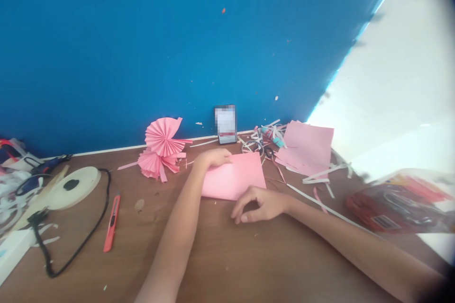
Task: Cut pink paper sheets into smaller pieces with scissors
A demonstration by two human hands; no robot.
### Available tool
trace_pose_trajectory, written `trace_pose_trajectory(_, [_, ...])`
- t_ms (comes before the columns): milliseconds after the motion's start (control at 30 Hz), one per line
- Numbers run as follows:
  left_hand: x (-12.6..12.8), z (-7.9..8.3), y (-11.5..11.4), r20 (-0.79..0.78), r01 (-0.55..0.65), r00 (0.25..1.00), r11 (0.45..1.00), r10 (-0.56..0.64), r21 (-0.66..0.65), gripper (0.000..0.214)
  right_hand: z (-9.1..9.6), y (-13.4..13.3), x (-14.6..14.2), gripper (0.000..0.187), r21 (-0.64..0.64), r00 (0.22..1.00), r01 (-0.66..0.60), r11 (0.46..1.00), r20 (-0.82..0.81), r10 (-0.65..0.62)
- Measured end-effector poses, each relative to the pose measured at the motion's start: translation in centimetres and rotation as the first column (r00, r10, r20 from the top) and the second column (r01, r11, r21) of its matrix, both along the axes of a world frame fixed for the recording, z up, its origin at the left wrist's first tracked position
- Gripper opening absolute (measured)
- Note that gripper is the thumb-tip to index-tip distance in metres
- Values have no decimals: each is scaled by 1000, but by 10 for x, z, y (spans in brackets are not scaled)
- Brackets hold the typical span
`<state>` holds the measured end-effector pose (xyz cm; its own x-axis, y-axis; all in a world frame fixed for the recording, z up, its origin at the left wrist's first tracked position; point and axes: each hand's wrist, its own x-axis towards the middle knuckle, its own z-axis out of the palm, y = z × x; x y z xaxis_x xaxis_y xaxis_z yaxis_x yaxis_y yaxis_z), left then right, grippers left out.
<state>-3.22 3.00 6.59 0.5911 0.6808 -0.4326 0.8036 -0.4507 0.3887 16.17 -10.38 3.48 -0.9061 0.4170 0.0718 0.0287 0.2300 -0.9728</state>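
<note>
A pink paper sheet [234,177] lies flat on the brown table [220,255], near the blue wall. My left hand [215,157] rests on the sheet's far left corner with its fingers curled down, pressing the paper. My right hand [261,204] sits at the sheet's near right edge, fingers bent and fingertips touching the table just by the paper. Two folded pink paper fans [161,147] lie to the left of my left hand.
A phone [226,124] leans on the wall. More pink sheets [307,147], scissors [261,148] and paper strips lie at the right. A red plastic pack [394,206] is near the right edge. An orange utility knife [112,221], black cable [83,239] and white tape roll [73,187] sit left.
</note>
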Motion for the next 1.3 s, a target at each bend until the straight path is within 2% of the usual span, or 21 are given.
trace_pose_trajectory(100, [-1, -2, 2, 14, 13, 1000, 1000, -13, -6, 37, 12, -4, -4, 36, 94, 994, 85, 992, -75, -78])
trace_pose_trajectory(200, [-2, -3, 4, 13, 8, 1000, 1000, -8, -16, 36, 15, -7, -10, 38, 109, 991, 99, 989, -101, -88])
trace_pose_trajectory(267, [-2, -3, 4, 10, 10, 1000, 1000, -9, -18, 36, 13, -7, -11, 37, 67, 990, 106, 992, -100, -99])
trace_pose_trajectory(367, [-2, -2, 3, 14, 2, 1000, 1000, -2, -20, 36, 8, -2, -11, 32, -69, 990, 104, 992, -92, -110])
trace_pose_trajectory(467, [-1, -2, 2, 18, -2, 1000, 1000, 2, -15, 35, 7, 5, -10, 29, -199, 986, 107, 974, -103, -130])
trace_pose_trajectory(567, [-1, -2, 2, 13, 1, 1000, 1000, -1, -8, 33, 5, 8, -10, 28, -272, 979, 127, 954, -117, -164])
trace_pose_trajectory(667, [-3, -4, 4, 54, 19, 998, 999, -17, -32, 36, -1, 8, -8, 25, -389, 965, 139, 911, -154, -212])
trace_pose_trajectory(833, [-5, -5, 5, 114, 30, 993, 997, -22, -70, 39, -9, 10, -5, 20, -615, 927, 119, 780, -213, -309])
trace_pose_trajectory(1033, [-5, -4, 3, 124, -18, 992, 995, 30, -94, 37, -15, 19, -4, 20, -716, 927, 72, 694, -209, -312])
trace_pose_trajectory(1100, [-6, -4, 3, 124, -22, 992, 994, 35, -105, 38, -16, 21, -2, 19, -717, 915, 56, 695, -242, -324])
trace_pose_trajectory(1200, [-7, -5, 4, 122, -19, 992, 994, 32, -110, 40, -15, 20, 1, 19, -685, 901, 33, 728, -294, -317])
trace_pose_trajectory(1300, [-9, -7, 7, 124, -27, 991, 991, 44, -134, 40, -16, 18, 2, 23, -674, 878, 94, 733, -291, -380])
